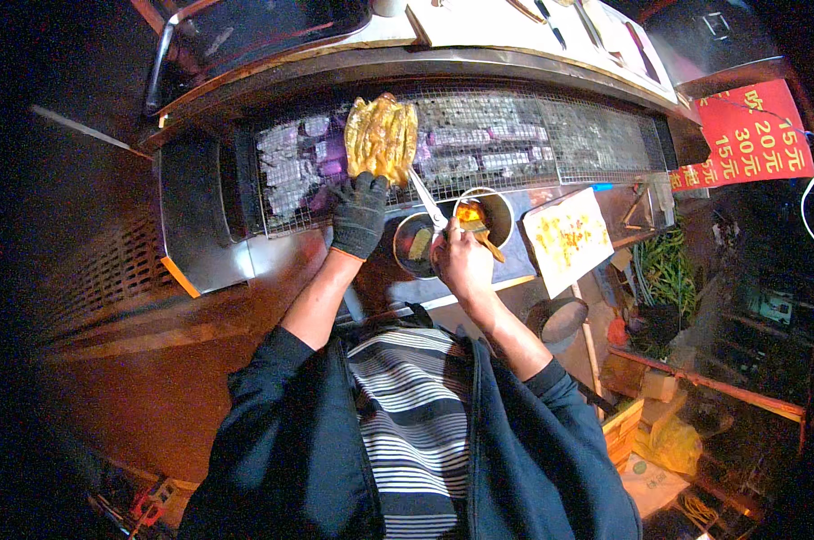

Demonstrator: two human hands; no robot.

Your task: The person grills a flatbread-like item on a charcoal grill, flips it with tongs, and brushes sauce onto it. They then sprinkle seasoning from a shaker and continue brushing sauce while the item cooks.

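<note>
My left hand point(361, 212), in a dark knit glove, has its fingertips at the lower edge of a browned, flattened piece of food point(382, 138), perhaps meat, over the wire grill grate point(481, 142). Whether the fingers grip it cannot be told. Bare, my right hand point(464, 260) holds metal scissors point(428, 200) by the handles, blades reaching to the food's lower right edge. Beside that hand, a brush point(481, 235) rests in a round pot point(504, 209) of reddish-orange sauce. A second round container point(407, 250) with dark contents stands left of it, partly hidden by my hand.
Whitish-grey charcoal point(285, 148) lies beneath the grate. Right of the pots sits a sauce-stained white board or sheet point(569, 236). A white counter point(488, 27) with utensils runs behind the grill. At right are a red sign point(751, 138) bearing writing, a round pan point(562, 322) and green leafy vegetables point(663, 270).
</note>
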